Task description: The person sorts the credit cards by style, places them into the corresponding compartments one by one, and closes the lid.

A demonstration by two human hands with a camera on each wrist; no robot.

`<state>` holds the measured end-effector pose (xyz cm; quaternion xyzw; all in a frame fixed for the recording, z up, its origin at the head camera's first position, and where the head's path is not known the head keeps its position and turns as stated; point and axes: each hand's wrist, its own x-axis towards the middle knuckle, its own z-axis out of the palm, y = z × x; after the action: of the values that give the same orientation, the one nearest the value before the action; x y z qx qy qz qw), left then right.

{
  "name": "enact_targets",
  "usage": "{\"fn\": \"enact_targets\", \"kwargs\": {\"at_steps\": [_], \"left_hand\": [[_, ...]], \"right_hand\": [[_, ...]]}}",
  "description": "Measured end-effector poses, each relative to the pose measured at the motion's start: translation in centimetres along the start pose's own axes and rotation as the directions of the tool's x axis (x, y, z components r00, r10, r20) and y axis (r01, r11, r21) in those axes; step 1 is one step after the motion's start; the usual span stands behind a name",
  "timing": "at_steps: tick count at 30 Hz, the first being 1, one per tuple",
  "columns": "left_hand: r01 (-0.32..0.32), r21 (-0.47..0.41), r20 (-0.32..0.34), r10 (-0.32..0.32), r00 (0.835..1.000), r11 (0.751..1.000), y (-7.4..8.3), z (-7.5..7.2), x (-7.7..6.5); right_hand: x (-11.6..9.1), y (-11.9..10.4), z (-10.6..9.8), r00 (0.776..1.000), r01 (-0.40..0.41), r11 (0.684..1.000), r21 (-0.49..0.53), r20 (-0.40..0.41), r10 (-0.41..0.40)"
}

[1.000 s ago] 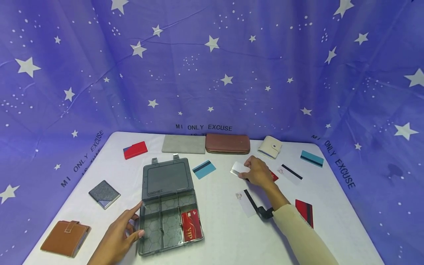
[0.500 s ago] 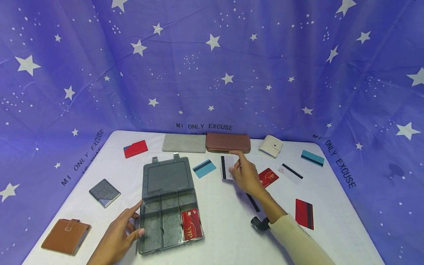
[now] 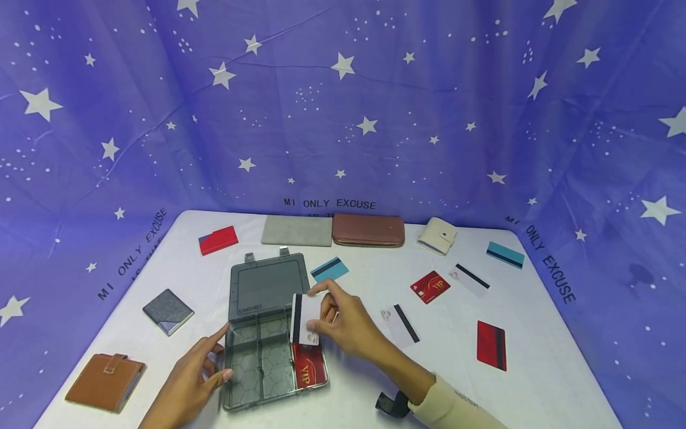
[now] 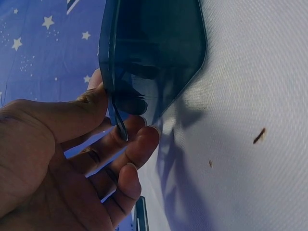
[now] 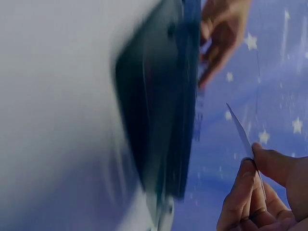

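Observation:
A white card with a black stripe (image 3: 307,319) is pinched between the thumb and fingers of my right hand (image 3: 351,322). The card hangs over the right side of a grey translucent compartment box (image 3: 277,397), whose lid (image 3: 270,285) lies folded back. Inside the lower right compartment, partly covered by the held card, is a red VIP card (image 3: 311,368). My left hand (image 3: 193,372) grips the box's left edge. In the left wrist view its thumb and fingers are at the box wall (image 4: 163,43). The right wrist view shows the held card (image 5: 240,130) edge-on.
Right of the box lie a white card (image 3: 399,325), a red VIP card (image 3: 430,287), another white card (image 3: 469,279), a red striped card (image 3: 491,345) and blue cards (image 3: 329,270). Wallets and cardholders line the back (image 3: 368,230) and left, including a brown wallet (image 3: 106,381).
My right hand has picked up the white striped card from the table's back middle and carried it left and nearer, over the box. My left hand has stayed at the box edge.

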<state>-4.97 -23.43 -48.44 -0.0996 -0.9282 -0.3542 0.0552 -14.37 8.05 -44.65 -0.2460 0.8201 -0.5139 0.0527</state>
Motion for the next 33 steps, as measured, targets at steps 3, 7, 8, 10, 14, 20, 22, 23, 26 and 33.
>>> {"fn": "enact_targets", "kwargs": {"at_steps": [3, 7, 8, 10, 14, 20, 22, 23, 26, 33], "left_hand": [[-0.014, 0.007, -0.009, 0.014, 1.0, 1.0, 0.0, 0.1, -0.1], [-0.02, 0.003, -0.012, 0.02, 1.0, 1.0, -0.1, 0.1, -0.2], [-0.017, 0.0, -0.011, 0.017, 1.0, 1.0, -0.1, 0.1, -0.2], [-0.008, -0.004, -0.01, 0.008, 1.0, 1.0, -0.1, 0.1, -0.2], [0.008, -0.006, -0.005, -0.008, 1.0, 1.0, 0.0, 0.2, -0.1], [0.017, -0.011, 0.001, -0.017, 1.0, 1.0, 0.0, 0.1, -0.1], [0.023, -0.013, 0.004, -0.023, 1.0, 1.0, 0.0, 0.1, -0.1], [0.029, -0.015, 0.009, -0.028, 1.0, 0.999, 0.0, 0.1, 0.0], [0.042, -0.015, 0.021, -0.042, 0.999, 0.999, 0.1, 0.1, 0.1], [0.08, -0.014, 0.042, -0.079, 0.996, 0.997, 0.1, -0.2, 0.1]], "right_hand": [[-0.3, -0.5, 1.8, 0.996, 0.035, 0.999, -0.005, 0.078, -0.035], [-0.4, -0.7, 4.3, 0.987, 0.096, 0.984, -0.153, 0.144, -0.074], [-0.4, -0.7, 4.8, 0.985, 0.111, 0.969, -0.221, 0.152, -0.078], [-0.5, -0.8, 5.7, 0.983, 0.135, 0.92, -0.368, 0.165, -0.078], [-0.6, -0.8, 6.6, 0.975, 0.202, 0.775, -0.598, 0.199, -0.101], [-0.8, -1.0, 5.5, 0.946, 0.287, 0.738, -0.61, 0.303, -0.117], [-1.0, -0.8, 4.6, 0.946, 0.268, 0.799, -0.538, 0.305, -0.112], [-1.2, -0.7, 4.1, 0.95, 0.249, 0.832, -0.496, 0.294, -0.109], [-1.7, 0.0, 2.3, 0.97, 0.186, 0.906, -0.379, 0.219, -0.108], [-3.2, 3.7, -3.5, 0.998, -0.019, 0.964, -0.267, 0.053, 0.034]]}}
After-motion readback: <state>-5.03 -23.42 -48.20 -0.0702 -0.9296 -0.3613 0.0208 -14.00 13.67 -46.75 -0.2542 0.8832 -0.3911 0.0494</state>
